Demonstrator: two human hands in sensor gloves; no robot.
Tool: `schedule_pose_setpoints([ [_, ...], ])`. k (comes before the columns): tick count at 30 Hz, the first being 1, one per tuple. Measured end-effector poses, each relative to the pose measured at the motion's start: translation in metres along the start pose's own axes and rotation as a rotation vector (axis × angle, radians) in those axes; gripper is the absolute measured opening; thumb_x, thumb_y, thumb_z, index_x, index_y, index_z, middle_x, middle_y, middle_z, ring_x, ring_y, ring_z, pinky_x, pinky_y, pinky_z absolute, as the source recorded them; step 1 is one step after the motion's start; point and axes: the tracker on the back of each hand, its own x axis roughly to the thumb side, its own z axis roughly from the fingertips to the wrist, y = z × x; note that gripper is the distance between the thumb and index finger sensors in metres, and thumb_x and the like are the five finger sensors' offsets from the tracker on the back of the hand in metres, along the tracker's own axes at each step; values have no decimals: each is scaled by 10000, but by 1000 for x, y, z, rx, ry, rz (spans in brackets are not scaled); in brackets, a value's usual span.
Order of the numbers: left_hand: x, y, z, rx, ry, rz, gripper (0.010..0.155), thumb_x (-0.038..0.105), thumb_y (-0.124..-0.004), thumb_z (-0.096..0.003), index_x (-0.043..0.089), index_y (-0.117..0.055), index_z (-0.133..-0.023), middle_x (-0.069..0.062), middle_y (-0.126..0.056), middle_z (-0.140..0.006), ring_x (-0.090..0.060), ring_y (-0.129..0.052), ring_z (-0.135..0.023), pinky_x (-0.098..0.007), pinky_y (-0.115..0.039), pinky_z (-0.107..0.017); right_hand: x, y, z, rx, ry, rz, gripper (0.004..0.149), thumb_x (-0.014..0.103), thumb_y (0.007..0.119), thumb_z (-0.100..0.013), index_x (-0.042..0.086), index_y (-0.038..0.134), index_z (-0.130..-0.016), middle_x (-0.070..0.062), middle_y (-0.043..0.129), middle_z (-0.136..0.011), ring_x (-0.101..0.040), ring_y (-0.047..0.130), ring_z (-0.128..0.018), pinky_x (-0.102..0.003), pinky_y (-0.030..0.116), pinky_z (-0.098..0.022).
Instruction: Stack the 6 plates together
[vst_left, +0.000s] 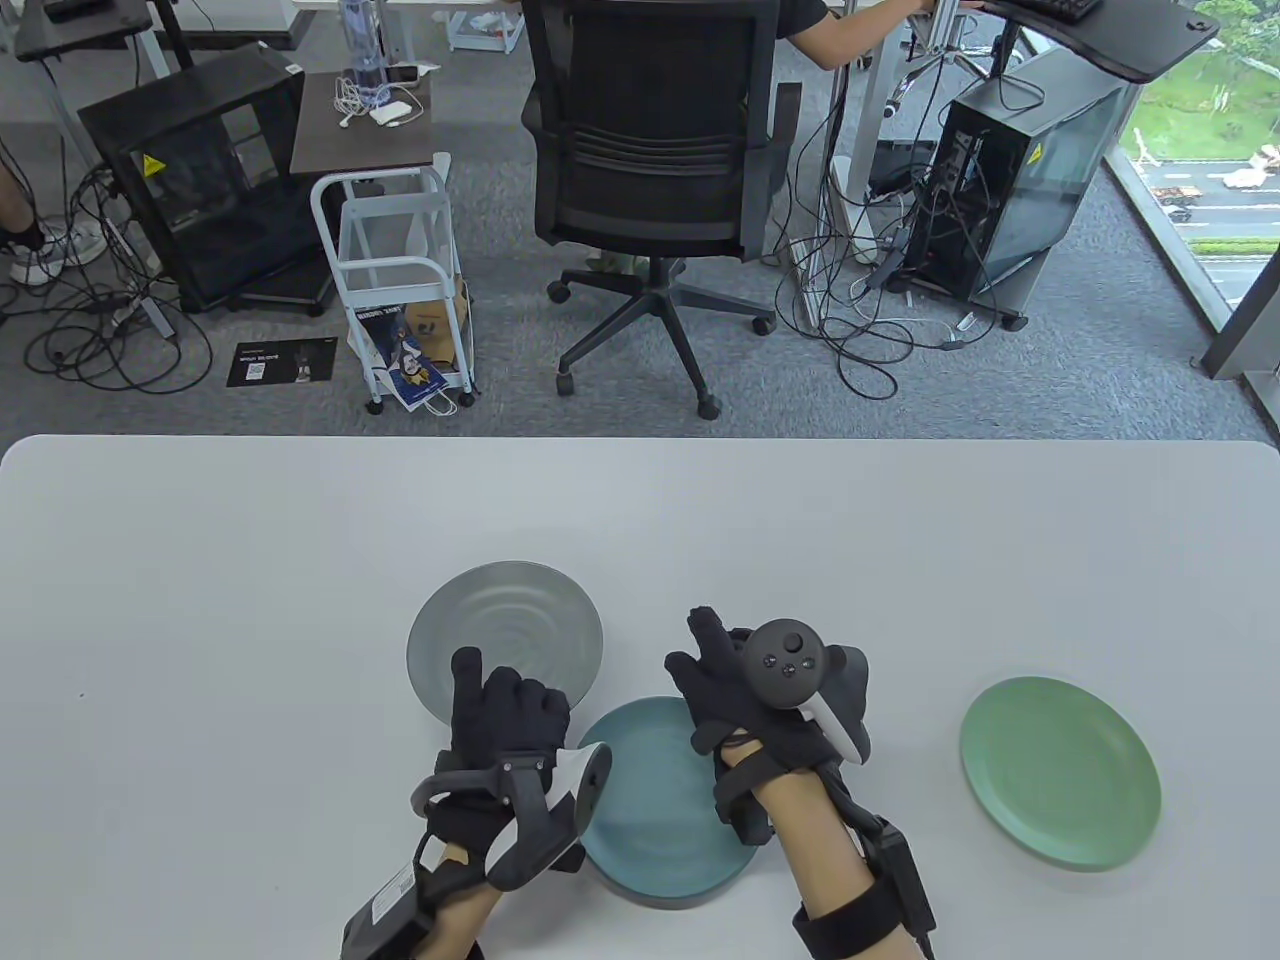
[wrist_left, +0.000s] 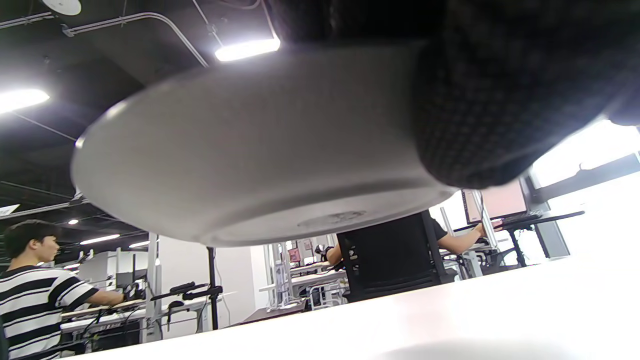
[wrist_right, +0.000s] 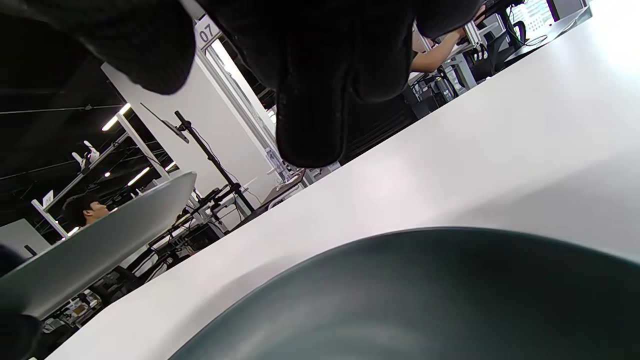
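Observation:
My left hand (vst_left: 495, 695) grips the near edge of a grey plate (vst_left: 505, 625), thumb on top. In the left wrist view the grey plate's underside (wrist_left: 240, 150) hangs above the table with my gloved fingers (wrist_left: 500, 100) beneath its rim. A blue plate (vst_left: 655, 800) lies at the front middle; its front edge looks thick, as if it tops a stack. My right hand (vst_left: 715, 665) is open over the blue plate's far right rim and holds nothing. The right wrist view shows the blue plate (wrist_right: 425, 300) below my fingers (wrist_right: 310, 115) and the tilted grey plate (wrist_right: 100, 235). A green plate (vst_left: 1060, 785) lies alone at the right.
The white table (vst_left: 300, 560) stretches wide to the left and far side. Beyond its far edge stand an office chair (vst_left: 650, 150), a white cart (vst_left: 400, 270) and computer cases on the floor.

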Motion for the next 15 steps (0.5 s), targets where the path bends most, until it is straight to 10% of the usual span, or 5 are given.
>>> schedule_pose_setpoints([
  [15,26,15,14,77,-129,2,359,471,-1029,-221,362,-978,-560,140,-985,-526,-47,-909,-754,-453,-457,-880,3,6,0,47,-3,-182,676,584,642,-563,158,515,-1072,-7,895,-816,-317,579,-996,-563,364,-778],
])
